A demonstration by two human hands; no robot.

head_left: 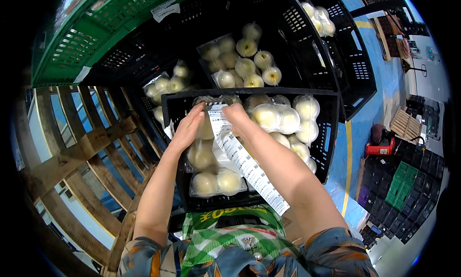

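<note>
Both arms reach into a black crate [249, 91] of clear plastic packs of pale yellow round fruit, which look like apples or pears. My right hand [236, 117] is closed on the upper part of a long white label strip [240, 157]. The strip hangs down across the packs toward my apron. My left hand [188, 128] lies at the crate's far left, fingers stretched out against a fruit pack [205, 127]. Between the hands the strip's upper end rests over that pack. Other packs [218, 182] sit near the front, and more [283, 118] fill the right side.
Behind stand more black crates with fruit packs [247, 61], and another black crate [353, 51] at the far right. A green crate [81, 42] is at the upper left. Wooden pallet slats [86, 152] stand on the left. Blue floor with a yellow line [349, 166] lies right.
</note>
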